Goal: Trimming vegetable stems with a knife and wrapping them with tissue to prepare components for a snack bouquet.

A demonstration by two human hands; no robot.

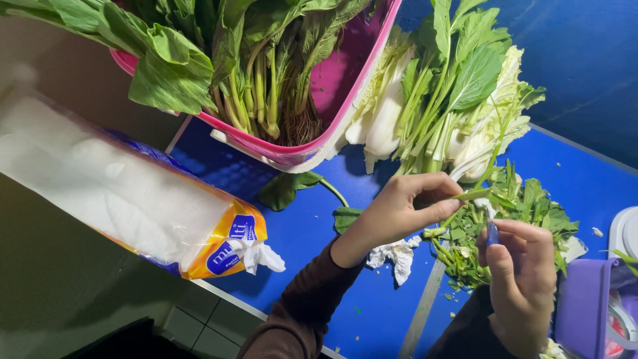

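Step in hand: trimming leafy greens, judged from the way both hands met over a single green stalk [473,194] above the pile of cut leaves [512,226].
Left hand [399,209]: fingers curled shut, thumb and forefinger pinching the stalk at 1 end and holding it roughly level over the blue table [312,246].
Right hand [522,272]: closed around a small blue-handled tool [492,233], likely a knife; the blade itself was too small to make out, and only the blue tip showed above the fingers, just beside the stalk.
Stalk position: raised off the table, between the 2 hands, with the leaf pile directly under and behind it.
Untrimmed stock: a bundle of pale-stemmed greens [438,100] lay on the table beyond the hands; more greens with roots [266,73] stood in a pink basket [345,113] to the left.
Nearby items: a crumpled white tissue [397,256] below the left wrist, a plastic pack of white tissue [126,193] at the table edge, a purple container [585,306] at the right.
Next move calls for: a steady pinch on the stalk, with the tool brought across it clear of the left fingertips, since the 2 hands sat close together.
Risk: a slip toward the left thumb.
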